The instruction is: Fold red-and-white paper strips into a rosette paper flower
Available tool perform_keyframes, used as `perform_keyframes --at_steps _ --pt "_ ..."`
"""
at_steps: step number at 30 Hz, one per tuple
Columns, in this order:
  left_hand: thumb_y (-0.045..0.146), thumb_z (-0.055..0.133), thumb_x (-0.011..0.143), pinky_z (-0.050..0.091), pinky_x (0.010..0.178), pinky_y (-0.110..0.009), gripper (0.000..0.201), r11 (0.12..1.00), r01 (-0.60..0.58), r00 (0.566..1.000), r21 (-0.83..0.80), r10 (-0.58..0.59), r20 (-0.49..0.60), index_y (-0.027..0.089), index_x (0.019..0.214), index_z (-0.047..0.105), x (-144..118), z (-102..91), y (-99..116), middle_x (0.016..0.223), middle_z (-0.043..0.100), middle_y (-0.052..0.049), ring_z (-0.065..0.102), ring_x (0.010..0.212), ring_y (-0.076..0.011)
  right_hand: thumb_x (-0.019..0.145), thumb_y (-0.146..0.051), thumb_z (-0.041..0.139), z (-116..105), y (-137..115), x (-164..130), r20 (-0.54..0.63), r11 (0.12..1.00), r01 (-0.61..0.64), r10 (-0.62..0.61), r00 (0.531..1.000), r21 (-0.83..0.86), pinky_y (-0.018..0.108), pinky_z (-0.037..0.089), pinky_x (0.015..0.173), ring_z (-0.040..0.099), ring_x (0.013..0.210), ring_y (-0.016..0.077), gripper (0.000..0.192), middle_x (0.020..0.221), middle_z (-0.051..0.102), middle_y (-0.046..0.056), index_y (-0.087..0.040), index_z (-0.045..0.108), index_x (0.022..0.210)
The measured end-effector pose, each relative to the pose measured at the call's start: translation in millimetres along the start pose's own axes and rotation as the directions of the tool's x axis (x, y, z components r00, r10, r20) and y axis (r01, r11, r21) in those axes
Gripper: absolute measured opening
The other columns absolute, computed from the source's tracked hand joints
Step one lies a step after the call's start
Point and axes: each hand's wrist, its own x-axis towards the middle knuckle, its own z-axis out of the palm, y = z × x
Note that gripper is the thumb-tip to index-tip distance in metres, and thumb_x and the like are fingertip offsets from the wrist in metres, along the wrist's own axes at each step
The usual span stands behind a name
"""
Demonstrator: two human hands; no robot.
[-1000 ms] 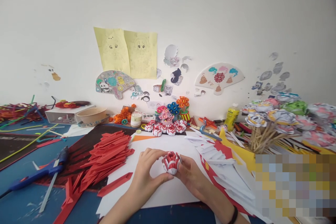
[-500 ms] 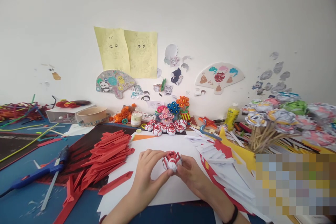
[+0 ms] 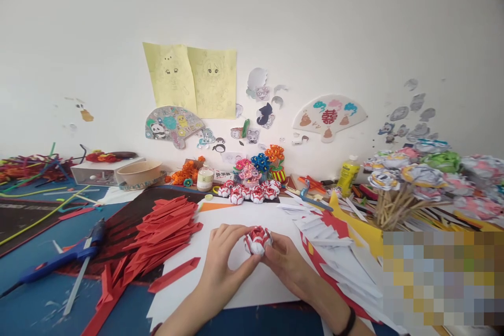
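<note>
I have both hands together over the white sheet, forearms coming in from the bottom edge and converging. My left hand is turned palm-inward, its fingers curled over the top and its thumb pressed up against the near side of the red-and-white paper flower. My right hand mirrors it from the other side, fingers bent and closed against the flower's right flank, wrist low, a dark band on it. So the flower sits pinched between the fingertips of both hands, held just above the sheet, its petals pointing up and away from me.

Just left of my left fingers lies a heap of folded red paper pieces, with one loose red piece beside the left wrist. Right of my right fingers spreads a pile of folded white pieces. Beyond the fingertips, well apart, a row of finished small flowers stands. Far left of the hands lies a blue glue gun.
</note>
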Motion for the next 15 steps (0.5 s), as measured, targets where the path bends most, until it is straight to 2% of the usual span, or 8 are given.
perform_keyframes --at_steps 8,15 --pt "0.025 0.066 0.085 0.04 0.084 -0.037 0.034 0.989 0.061 0.998 -0.136 -0.063 -0.013 0.028 0.116 0.054 0.0 0.4 2.7 0.107 0.063 -0.004 0.054 0.096 -0.0235 0.078 -0.041 0.074 1.2 -3.0 0.6 0.023 0.999 0.018 -0.017 1.0 -0.03 0.042 0.044 0.094 0.057 0.103 0.0268 0.039 0.106 0.067 0.011 -0.017 0.07 0.109" --pt "0.031 0.068 0.083 0.042 0.083 -0.034 0.029 0.946 0.154 0.988 -0.285 -0.151 0.033 0.026 0.11 0.059 4.0 -3.1 6.5 0.103 0.065 -0.003 0.054 0.092 -0.022 0.076 -0.042 0.074 2.4 -3.4 2.0 0.042 0.997 0.048 -0.046 0.998 -0.061 0.044 0.041 0.097 0.055 0.11 0.0292 0.043 0.111 0.066 0.012 -0.019 0.069 0.112"
